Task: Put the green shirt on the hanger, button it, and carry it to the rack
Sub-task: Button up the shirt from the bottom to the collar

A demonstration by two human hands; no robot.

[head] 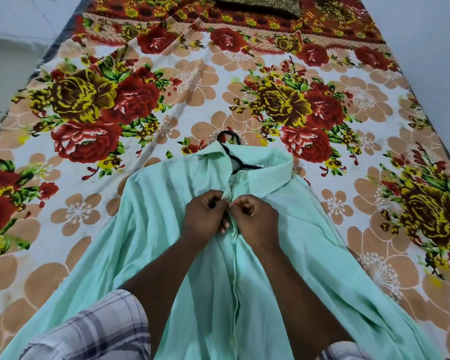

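The pale green shirt lies front-up on the bed, collar pointing away from me. A black hanger sits inside it; its hook sticks out above the collar and part of its neck shows in the collar opening. The top collar button looks fastened. My left hand pinches the left edge of the placket just below the collar. My right hand pinches the right edge of the placket beside it, fingertips almost touching the left hand's. The button between them is hidden by my fingers.
The bed is covered with a flowered sheet in red, yellow and peach. A dark patterned pillow lies at the far end. Pale floor shows on the left and a pale surface on the right. My checked sleeves show at the bottom.
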